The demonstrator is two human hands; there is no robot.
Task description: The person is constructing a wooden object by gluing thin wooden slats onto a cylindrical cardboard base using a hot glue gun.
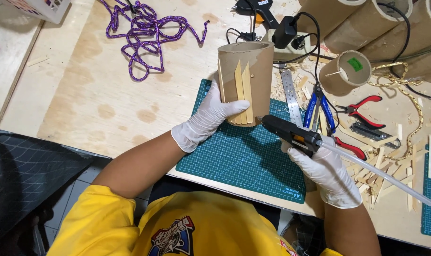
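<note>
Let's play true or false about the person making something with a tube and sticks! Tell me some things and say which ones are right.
1. The left hand holds a cardboard tube with wooden sticks on it. True.
2. The right hand holds scissors. False: it holds a black glue gun.
3. The rope on the table is green. False: it is purple.
4. The tube stands over a green cutting mat. True.
5. Both hands wear white gloves. True.
6. The pliers with red handles lie left of the tube. False: they lie to its right.
</note>
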